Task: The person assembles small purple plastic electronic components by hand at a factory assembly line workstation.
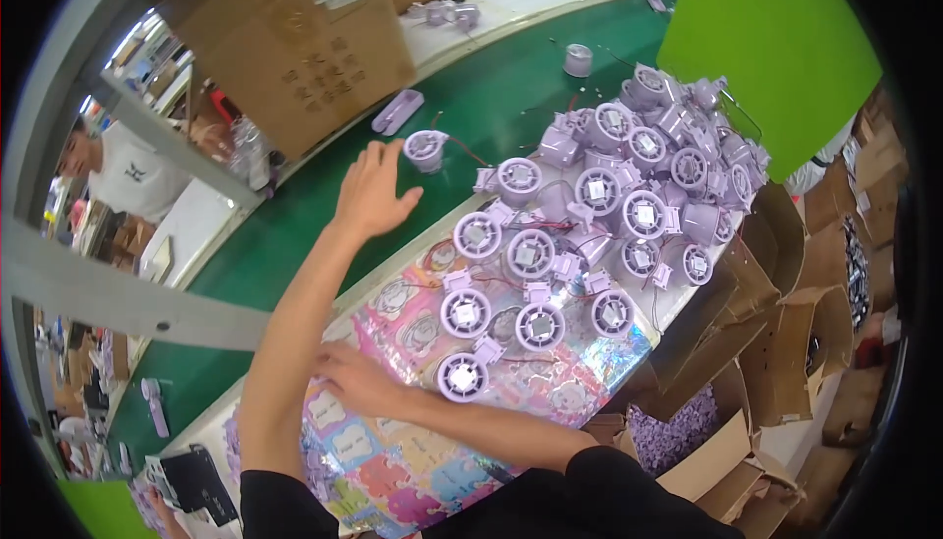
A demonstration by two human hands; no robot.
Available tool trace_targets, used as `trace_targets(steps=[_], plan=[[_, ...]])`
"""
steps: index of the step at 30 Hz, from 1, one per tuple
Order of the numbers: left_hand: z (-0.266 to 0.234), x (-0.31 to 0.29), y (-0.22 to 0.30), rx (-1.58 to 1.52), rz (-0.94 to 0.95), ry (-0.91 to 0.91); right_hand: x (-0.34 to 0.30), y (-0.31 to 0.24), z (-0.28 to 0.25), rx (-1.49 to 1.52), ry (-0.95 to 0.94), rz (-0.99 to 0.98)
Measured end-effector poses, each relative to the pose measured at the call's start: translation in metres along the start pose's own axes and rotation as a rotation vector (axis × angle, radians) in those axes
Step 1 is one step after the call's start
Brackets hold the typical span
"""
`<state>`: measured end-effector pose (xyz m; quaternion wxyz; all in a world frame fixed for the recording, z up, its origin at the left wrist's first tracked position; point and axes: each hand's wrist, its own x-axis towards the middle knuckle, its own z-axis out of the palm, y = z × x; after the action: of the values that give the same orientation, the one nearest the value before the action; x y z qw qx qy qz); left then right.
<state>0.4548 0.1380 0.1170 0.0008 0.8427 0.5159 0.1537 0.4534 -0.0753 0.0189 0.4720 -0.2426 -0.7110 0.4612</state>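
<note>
Fan housing (424, 151), lilac, sits left of upper centre by my spread, empty left hand (375, 190); my right hand's (361, 382) grip I can't tell. Central rows (540, 326) look set out; upper-right heap (646, 144) seems unsorted.

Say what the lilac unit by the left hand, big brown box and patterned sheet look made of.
Lilac unit: likely moulded plastic, satin, judging by smooth, even colour. Big brown box: apparently cardboard, matte, papery faces. Patterned sheet: perhaps glossy film, given rainbow glints.
</note>
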Motion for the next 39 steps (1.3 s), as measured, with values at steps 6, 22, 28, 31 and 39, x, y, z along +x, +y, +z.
trace_targets(steps=[6,22,28,31,39], plan=[[0.071,0.062,-0.029,-0.136,-0.236,-0.091,0.002,0.003,0.01,0.117,0.018,0.049],[-0.096,-0.224,0.103,-0.556,-0.264,0.261,0.001,0.034,-0.008,0.668,0.26,-0.108],[-0.038,-0.367,0.126,-0.17,-0.644,0.37,0.02,0.005,-0.03,0.448,0.218,0.249],[-0.032,-0.38,0.13,-0.189,-0.715,0.44,0.014,-0.039,-0.05,0.481,0.133,0.283],[-0.023,-0.388,0.13,-0.203,-0.695,0.483,-0.057,-0.078,-0.045,-0.099,-0.383,0.332]])
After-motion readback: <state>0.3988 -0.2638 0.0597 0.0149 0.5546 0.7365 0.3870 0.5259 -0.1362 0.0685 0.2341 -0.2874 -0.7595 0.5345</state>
